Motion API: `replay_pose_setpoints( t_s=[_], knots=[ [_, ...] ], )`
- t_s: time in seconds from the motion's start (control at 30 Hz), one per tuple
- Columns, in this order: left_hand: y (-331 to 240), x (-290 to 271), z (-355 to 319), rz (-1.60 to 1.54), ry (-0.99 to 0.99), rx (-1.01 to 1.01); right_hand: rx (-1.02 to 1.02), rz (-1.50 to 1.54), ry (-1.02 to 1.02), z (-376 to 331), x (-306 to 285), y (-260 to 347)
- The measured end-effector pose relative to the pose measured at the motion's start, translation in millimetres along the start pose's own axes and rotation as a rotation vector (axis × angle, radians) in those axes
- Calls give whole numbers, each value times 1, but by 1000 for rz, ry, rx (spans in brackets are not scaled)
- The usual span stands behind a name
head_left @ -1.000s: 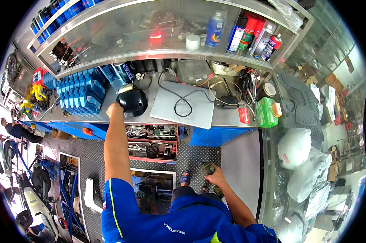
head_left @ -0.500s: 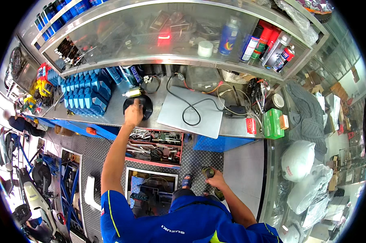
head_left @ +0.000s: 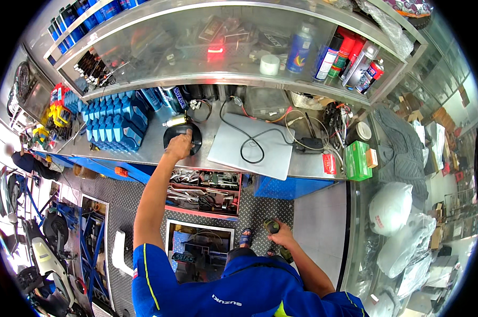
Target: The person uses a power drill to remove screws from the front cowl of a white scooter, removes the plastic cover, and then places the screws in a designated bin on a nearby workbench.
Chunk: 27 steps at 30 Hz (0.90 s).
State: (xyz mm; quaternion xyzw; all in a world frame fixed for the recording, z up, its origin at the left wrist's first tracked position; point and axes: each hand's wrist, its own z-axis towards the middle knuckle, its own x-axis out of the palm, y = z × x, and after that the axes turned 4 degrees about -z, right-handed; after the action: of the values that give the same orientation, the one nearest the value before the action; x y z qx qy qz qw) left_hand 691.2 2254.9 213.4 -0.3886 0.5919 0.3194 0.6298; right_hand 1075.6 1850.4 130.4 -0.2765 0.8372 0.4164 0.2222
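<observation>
My left hand (head_left: pixel 179 146) is over a round black dish (head_left: pixel 196 140) on the metal workbench. Its fingers curl down into the dish, and whatever they pinch is hidden beneath them. Just behind the dish lies a small yellowish cylinder (head_left: pixel 175 121). Low at my right side, my right hand (head_left: pixel 282 236) is wrapped around a dark olive cordless driver (head_left: pixel 272 226). The tool points away from me, above the patterned floor mat.
To the right of the dish lies a silver laptop (head_left: pixel 223 147) with a black cable across it. Blue bottles (head_left: pixel 117 124) stand to its left. Below the bench edge sits a red tool drawer (head_left: pixel 207 215) full of wrenches. A glass cabinet (head_left: pixel 196 58) overhangs the bench; a green box (head_left: pixel 358 161) stands right.
My left hand has shifted slightly within the dish, and its fingers now point more to the right. The view has moved a little. My right hand keeps hold of the cordless driver.
</observation>
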Motion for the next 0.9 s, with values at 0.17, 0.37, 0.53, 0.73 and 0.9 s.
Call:
replay_pose_setpoints(
  t_s=[0.17,0.37,0.53,0.73,0.9],
  knots=[
    [-5,-7,-3,-90,-6,-112,34,20,1,1,7,-12],
    [-47,-23,-53,-275,-457,-277,38,35,9,-2,9,-12],
    [-126,42,-198,-339,-634,-399,-111,120,-63,19,57,-62],
    [-260,156,-477,-512,32,-882,102,87,216,-6,74,-43],
    [-391,239,-722,-655,463,-1333,184,51,279,-32,120,-93]
  ],
)
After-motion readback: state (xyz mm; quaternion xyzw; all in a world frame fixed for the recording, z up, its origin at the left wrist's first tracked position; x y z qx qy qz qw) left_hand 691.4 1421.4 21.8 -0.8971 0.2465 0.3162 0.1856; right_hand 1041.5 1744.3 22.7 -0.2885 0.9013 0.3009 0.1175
